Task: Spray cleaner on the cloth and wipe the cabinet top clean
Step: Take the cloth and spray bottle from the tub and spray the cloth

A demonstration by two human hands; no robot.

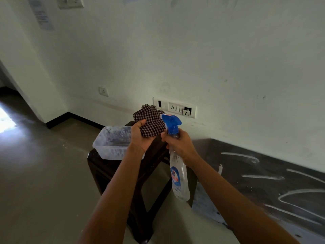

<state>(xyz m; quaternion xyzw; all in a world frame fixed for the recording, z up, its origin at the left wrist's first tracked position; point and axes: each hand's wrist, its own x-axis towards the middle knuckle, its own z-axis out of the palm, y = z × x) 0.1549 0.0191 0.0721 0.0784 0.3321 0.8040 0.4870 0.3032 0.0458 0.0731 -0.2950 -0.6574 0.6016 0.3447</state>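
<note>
Dark cabinet top [263, 173] streaked with white runs along the pale wall. Left hand [140, 138] has its fingers curled round a bunched checked cloth [149, 121] — just beside it the right hand [179, 143] grips a spray bottle [177, 171] at the neck, nozzle touching the cloth.

plastic tub [112, 145] on dark stool [105, 166]

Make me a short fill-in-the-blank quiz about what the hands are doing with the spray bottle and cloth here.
1. The left hand holds a bunched checkered ____.
2. The right hand grips the spray bottle, whose nozzle head is coloured ____.
3. The clear plastic tub sits on a dark ____.
4. The cabinet top shows white ____.

Missing words: cloth; blue; stool; streaks
</note>
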